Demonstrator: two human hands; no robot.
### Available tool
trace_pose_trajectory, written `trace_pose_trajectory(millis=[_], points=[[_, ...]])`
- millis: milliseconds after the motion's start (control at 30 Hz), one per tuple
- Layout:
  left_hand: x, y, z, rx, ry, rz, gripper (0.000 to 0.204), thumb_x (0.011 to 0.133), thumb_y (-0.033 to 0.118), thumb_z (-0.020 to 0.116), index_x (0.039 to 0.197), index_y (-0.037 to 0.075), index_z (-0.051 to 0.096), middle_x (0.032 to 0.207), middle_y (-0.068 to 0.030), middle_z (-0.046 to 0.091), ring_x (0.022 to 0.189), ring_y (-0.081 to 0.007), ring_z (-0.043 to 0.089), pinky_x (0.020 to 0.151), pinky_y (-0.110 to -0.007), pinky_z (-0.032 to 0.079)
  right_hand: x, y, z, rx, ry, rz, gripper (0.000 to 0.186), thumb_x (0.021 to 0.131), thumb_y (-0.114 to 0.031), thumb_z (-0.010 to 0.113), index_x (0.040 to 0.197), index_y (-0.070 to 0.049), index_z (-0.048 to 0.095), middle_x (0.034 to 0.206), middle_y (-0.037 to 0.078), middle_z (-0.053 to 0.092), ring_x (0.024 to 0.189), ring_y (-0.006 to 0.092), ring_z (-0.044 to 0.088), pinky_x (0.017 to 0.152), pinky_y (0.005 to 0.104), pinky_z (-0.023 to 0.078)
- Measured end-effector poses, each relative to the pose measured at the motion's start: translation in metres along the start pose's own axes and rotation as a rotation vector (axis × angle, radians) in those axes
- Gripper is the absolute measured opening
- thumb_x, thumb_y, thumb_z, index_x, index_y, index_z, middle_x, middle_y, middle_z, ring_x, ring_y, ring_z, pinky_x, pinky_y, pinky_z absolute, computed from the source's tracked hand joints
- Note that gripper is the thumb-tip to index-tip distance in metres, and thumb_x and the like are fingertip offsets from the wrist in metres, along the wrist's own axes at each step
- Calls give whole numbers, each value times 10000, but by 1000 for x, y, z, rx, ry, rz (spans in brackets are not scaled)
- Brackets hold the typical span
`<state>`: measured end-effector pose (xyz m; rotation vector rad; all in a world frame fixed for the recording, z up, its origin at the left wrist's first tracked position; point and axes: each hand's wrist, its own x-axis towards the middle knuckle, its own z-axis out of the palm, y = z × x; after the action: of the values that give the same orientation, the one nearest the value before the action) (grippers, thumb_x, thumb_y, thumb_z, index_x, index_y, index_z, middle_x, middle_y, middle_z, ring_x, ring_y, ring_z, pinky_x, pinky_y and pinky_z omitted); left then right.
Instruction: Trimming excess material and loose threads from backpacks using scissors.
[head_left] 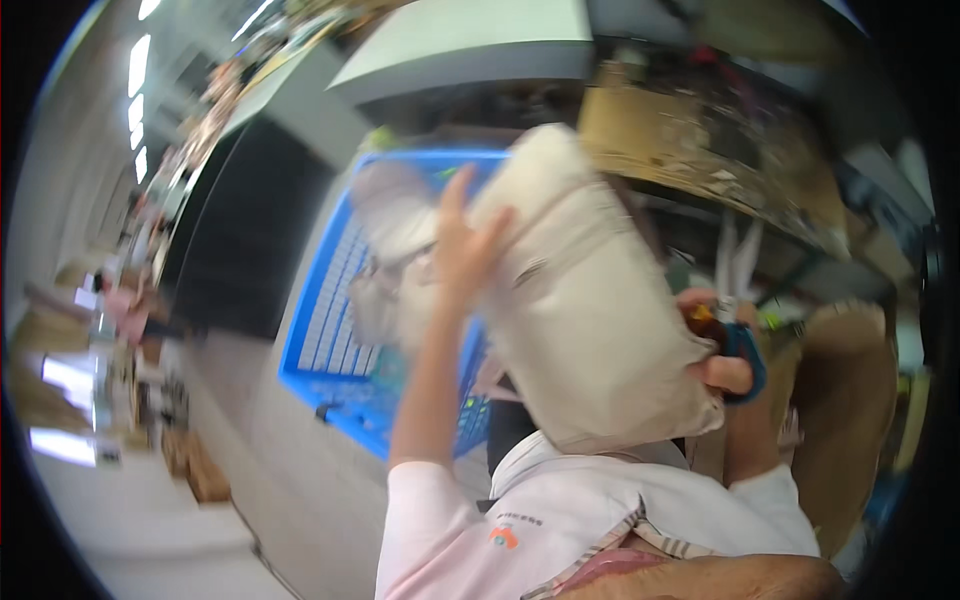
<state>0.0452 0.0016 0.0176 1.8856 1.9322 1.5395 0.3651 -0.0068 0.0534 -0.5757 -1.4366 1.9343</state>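
Note:
A large cream cloth bundle (590, 310), thick and rectangular with seams across it, is held up in front of my chest. My right hand (718, 345) grips its right edge and also holds a pair of scissors (738, 265). The blue handles are around my fingers, and the open blades point up and away. Something small and amber-brown shows by the scissors' pivot. My left hand (465, 245) has its fingers spread and touches the bundle's left side. It is slightly blurred.
Below my left arm stands a blue plastic basket (345, 385) holding pale cloth pieces (385, 290). A cluttered workbench (690, 140) is at the far right, with a brown sack-like thing (845, 390) nearer. A dark-sided cabinet (235, 230) stands left; a person in pink (128, 308) is farther off.

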Motion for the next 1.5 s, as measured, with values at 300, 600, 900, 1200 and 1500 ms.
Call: trace_pose_trajectory(millis=[300,600,900,1200,1500], points=[[52,-7,21,-547,-442,-392,229,678,105,640,872,0,581,763,-3,573,660,-77,515,597,-207,426,-12,4,-39,-18,76,-78,579,496,-126,582,1050,31,520,889,74,586,832,142,537,793,236,384],[99,51,49,-517,-298,-268,224,661,126,739,765,20,571,672,17,557,579,-41,466,547,-178,399,-17,3,-78,174,473,-163,511,513,-85,520,1006,48,526,873,94,577,780,152,557,759,237,423],[133,75,95,-449,-400,-250,211,651,123,739,723,7,578,619,19,539,535,-48,450,503,-187,383,-22,8,-116,358,560,-158,522,496,-40,525,1012,38,536,888,113,589,770,184,579,752,284,462],[154,83,127,-343,-444,-205,211,615,113,731,731,-9,603,616,-8,555,527,-72,469,489,-217,382,-23,19,-140,461,549,-134,516,549,-37,553,1060,17,507,912,115,591,768,192,591,735,294,484],[160,84,139,-268,-421,-210,230,583,123,732,729,-12,615,602,-21,560,516,-90,478,497,-232,390,-23,21,-148,473,586,-129,512,565,-39,544,1073,5,498,931,110,586,787,204,587,764,318,478]])
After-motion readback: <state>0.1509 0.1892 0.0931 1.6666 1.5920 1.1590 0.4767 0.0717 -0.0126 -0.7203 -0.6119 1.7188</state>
